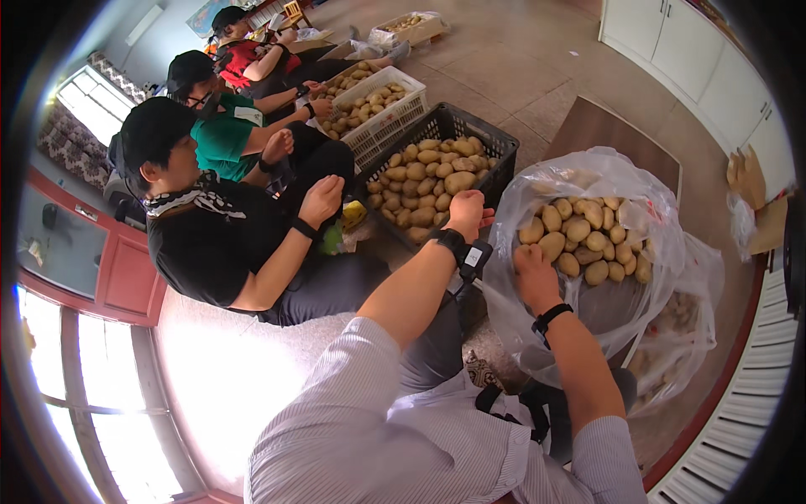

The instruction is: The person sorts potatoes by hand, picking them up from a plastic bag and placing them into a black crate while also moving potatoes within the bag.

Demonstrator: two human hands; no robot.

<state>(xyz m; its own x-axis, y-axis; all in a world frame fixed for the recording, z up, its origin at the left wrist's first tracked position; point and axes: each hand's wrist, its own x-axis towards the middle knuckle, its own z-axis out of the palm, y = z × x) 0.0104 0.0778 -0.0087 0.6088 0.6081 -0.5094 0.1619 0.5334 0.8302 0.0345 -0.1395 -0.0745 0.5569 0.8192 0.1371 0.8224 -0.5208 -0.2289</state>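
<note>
My left hand (468, 214) hangs beside the right side of a black plastic crate (502, 144) heaped with potatoes (424, 172). Its fingers are loosely bent and apart, with nothing visible in them. My right hand (534, 269) is inside a large clear plastic bag (512, 328) at the near left edge of the potatoes (596, 241) in it. Its fingers are curled down, and what they hold, if anything, is hidden.
Three people in dark caps (218, 252) sit in a row at my left beside white crates (411, 88) of potatoes. Behind the bag lies a brown board (579, 126). White cabinets (672, 46) line the right wall, with cardboard (747, 176) before them.
</note>
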